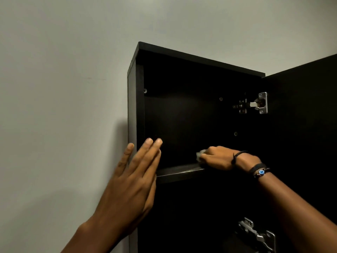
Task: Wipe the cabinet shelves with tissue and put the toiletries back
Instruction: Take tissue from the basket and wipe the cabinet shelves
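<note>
Left hand (131,179), nearest the viewer: grip wide, fingers straight, laid along the front left edge of the cabinet (132,106). Whether it presses on the panel cannot be told. Right hand (217,157), inside the upper compartment: grip closed round a wad of tissue (200,154), which sits on the shelf (178,170) near its front lip. The door (300,115) stands open at right on its upper hinge (255,104).

A good wipe would probably run in overlapping passes from the back wall to the lip and into both corners. The tissue should be turned to a clean face as it soils. The upper compartment shows no toiletries; the one below is too dark to read.
</note>
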The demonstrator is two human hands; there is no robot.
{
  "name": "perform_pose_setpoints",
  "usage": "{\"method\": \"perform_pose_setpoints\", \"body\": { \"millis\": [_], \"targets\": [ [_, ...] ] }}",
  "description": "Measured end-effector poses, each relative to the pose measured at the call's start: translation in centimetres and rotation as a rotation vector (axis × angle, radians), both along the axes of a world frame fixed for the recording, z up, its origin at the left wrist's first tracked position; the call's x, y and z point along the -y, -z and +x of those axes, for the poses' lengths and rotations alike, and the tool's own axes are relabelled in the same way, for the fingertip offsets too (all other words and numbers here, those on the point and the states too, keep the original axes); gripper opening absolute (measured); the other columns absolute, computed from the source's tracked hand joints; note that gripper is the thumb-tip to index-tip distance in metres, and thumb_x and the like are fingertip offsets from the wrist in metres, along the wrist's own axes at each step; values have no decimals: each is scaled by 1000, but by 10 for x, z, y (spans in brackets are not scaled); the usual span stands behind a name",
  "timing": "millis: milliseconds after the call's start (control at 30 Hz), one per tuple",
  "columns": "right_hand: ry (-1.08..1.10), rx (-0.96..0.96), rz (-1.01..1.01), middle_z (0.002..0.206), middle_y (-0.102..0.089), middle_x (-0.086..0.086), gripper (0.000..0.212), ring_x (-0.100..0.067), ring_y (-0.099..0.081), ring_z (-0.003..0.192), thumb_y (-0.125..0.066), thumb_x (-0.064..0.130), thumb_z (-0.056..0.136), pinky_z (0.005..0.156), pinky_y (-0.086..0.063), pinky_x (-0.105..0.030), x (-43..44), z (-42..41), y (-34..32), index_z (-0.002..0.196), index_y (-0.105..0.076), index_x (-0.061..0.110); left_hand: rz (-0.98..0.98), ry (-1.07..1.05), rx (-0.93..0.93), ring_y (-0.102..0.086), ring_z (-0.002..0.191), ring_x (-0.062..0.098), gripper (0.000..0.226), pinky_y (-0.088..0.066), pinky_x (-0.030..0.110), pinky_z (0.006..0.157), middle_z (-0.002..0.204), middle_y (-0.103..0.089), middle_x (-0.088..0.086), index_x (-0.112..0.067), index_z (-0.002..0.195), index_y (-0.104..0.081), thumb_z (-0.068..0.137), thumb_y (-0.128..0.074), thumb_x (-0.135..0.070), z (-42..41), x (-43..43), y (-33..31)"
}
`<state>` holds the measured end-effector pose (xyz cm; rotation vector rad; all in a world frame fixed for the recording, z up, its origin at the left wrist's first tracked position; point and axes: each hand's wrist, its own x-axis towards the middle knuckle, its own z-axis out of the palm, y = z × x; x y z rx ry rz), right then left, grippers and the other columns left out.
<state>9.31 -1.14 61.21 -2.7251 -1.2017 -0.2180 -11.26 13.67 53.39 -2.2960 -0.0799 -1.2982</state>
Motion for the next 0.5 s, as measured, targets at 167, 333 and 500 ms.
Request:
{"method": "perform_pose_setpoints", "body": {
  "millis": [167,333,500],
  "targets": [
    [-374,-73,58,124,-60,-3,35,-19,-56,112,-35,28,97,99,-43,-32,-35,-56,8,122,-58,23,-154,83,142,-1,147,22,67,-10,43,118,159,-5,8,-6,148,-17,87,-43,-15,9,-2,-27],
    [-547,-96,144,121,-63,8,33,-7,-58,109,-37,25,96,100,-45,-28,-9,-73,20,120,-60,30,-258,219,176,6,146,20,73,-14,44,119,158,13,6,-11,150,-1,86,-35,-14,21,-7,-26],
    [-177,-49,167,130,-58,2,33,-9,-54,117,-44,10,96,102,-40,-22,65,0,12,119,-61,27,-297,295,170,8,146,20,76,-26,49,114,158,18,4,-12,150,2,86,-39,-7,23,-10,-21]
  ]
}}
